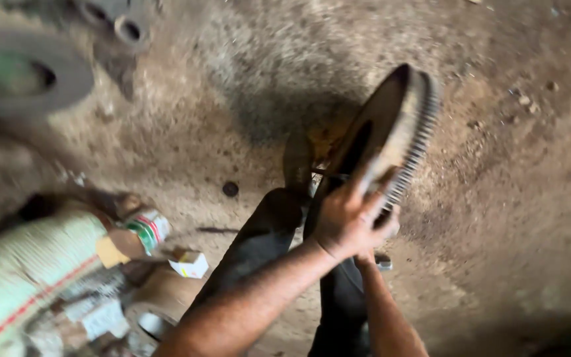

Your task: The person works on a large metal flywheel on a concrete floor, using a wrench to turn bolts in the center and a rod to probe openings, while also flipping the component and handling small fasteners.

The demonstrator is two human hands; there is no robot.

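At far left we note a green woven sack [28,271] and a small white box [190,264] lying on the dirt floor [510,198]. Our left hand [348,218] clamps the near rim of the toothed gear wheel [398,125], keeping it upright on edge. Our right hand [368,254] sits beneath, mostly hidden; we cannot tell its grip. Image is blurred.
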